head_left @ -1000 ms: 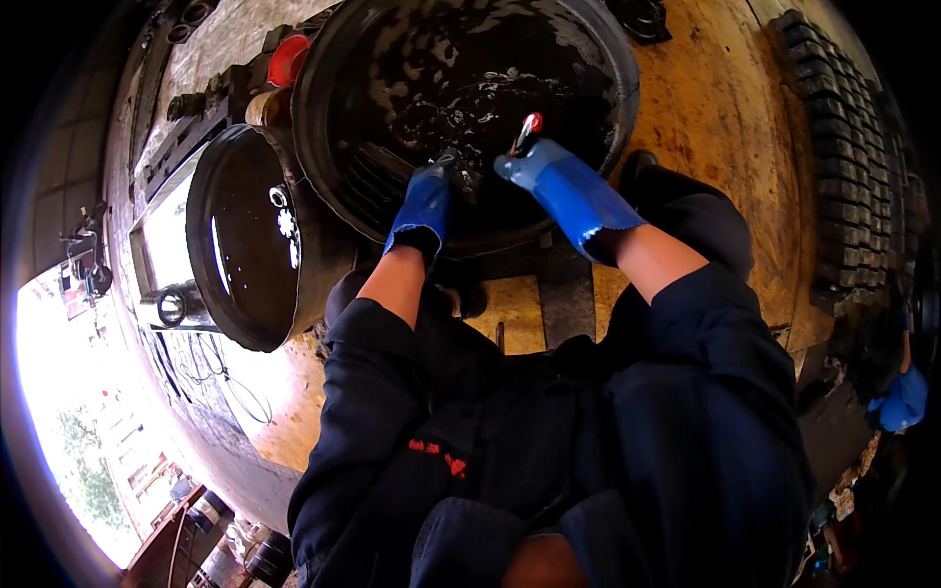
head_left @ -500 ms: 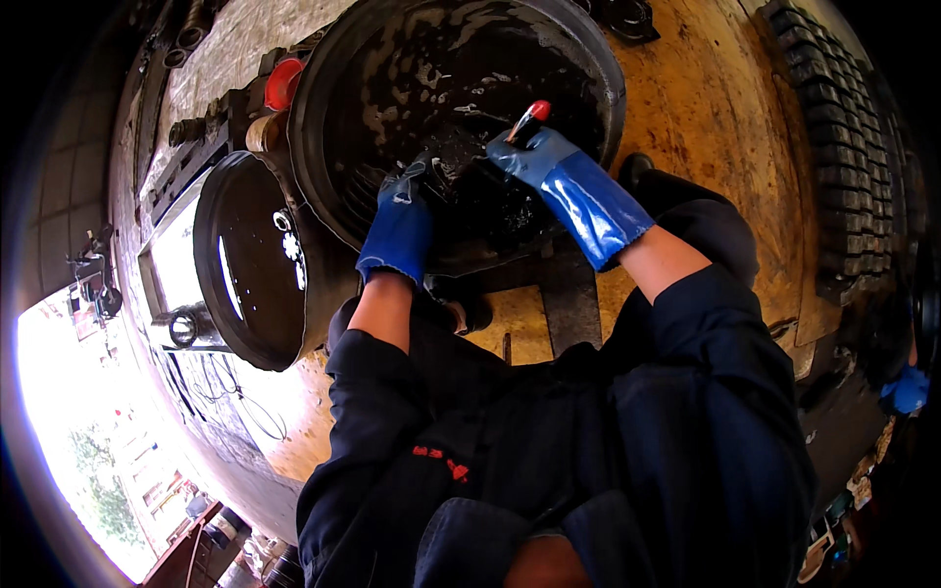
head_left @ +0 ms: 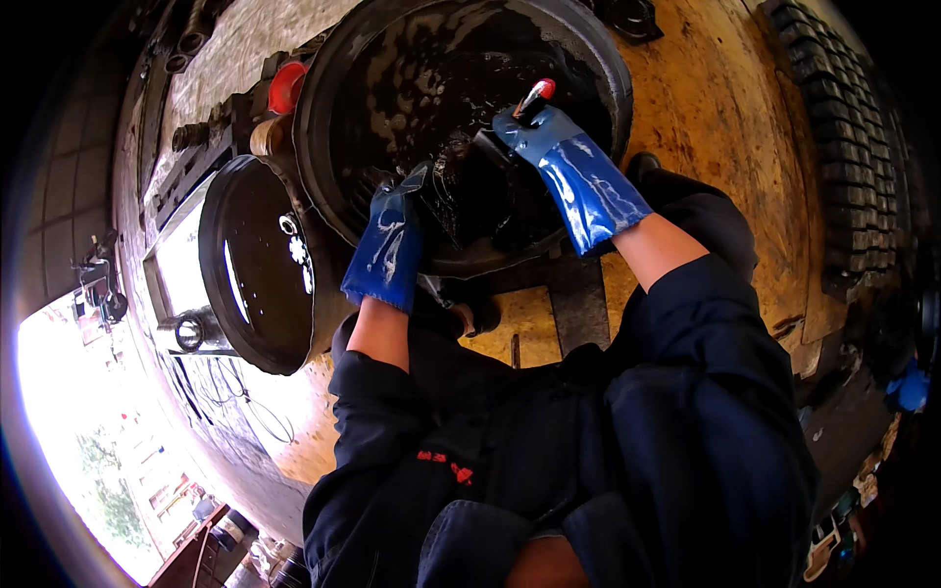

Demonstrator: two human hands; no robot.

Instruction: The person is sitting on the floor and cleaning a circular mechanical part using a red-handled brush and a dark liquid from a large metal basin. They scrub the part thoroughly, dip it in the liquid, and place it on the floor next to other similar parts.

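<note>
- Looking down through the head camera, I find the big tub (head_left: 618,98) at 12 o'clock, dark liquid (head_left: 407,103) inside it.
- My left hand (head_left: 397,201), blue-gloved, is over the tub at 11 o'clock; a glinting piece (head_left: 417,178) shows at its fingers, though I cannot tell if they pinch it.
- My right hand (head_left: 539,135), gloved alike, is near 1 o'clock, fingers pinching a red-ended tool (head_left: 538,94), red end up, over the tub.
- Between the hands I see a dark shape (head_left: 456,191), too murky to name.
- A smaller tub (head_left: 323,274) stands at 9 o'clock, a red bowl (head_left: 286,88) between 10 and 11, stacked black parts (head_left: 863,157) at 2.
</note>
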